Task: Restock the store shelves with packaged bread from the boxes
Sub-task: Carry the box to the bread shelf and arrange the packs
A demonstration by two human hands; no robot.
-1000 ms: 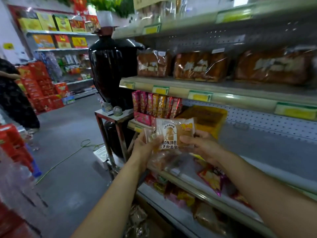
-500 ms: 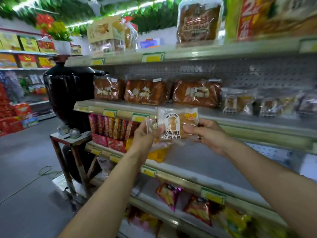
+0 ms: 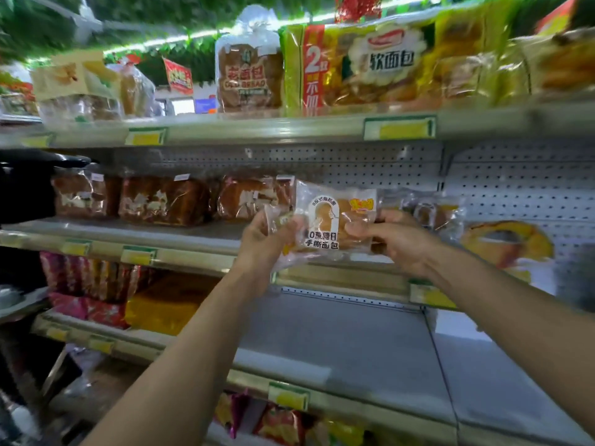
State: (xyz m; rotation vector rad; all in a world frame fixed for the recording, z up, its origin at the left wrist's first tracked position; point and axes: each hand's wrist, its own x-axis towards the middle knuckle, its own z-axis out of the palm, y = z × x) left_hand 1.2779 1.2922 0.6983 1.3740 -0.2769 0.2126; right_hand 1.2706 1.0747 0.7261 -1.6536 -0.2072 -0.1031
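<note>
Head view is showing both hands raised in front of the middle shelf [image 3: 135, 233]; the left hand [image 3: 262, 244] is pinching the left side of a bread packet [image 3: 333, 220], with a second crinkled clear wrapper bunched against its fingers, while the right hand [image 3: 397, 241] is pinching the packet's right side, thumb on the printed face. Compared with a second ago, the packet is now sitting higher: it was hanging before the lower shelf [image 3: 322, 336] near the yellow box [image 3: 164, 304], and is now hovering level with the middle shelf's front edge, just ahead of the row of brown loaves [image 3: 161, 201]; the gaze is also tilting upward, bringing the top shelf [image 3: 289, 127] into sight. That lift is suggesting that the middle shelf is the chosen spot, and that the packet is about to be set down rather than already placed; it is not yet resting on anything.

As for what each level is holding: the top shelf is carrying a tall bagged loaf [image 3: 249, 75] and a wide yellow pack of soft bread [image 3: 386, 62]; the middle shelf is carrying the brown loaves toward its left end and small clear packets [image 3: 431, 214] toward its right, just behind the right hand; the lower shelf is holding red snack packs [image 3: 87, 278] and the yellow box at its left end. No supply box is showing.
</note>
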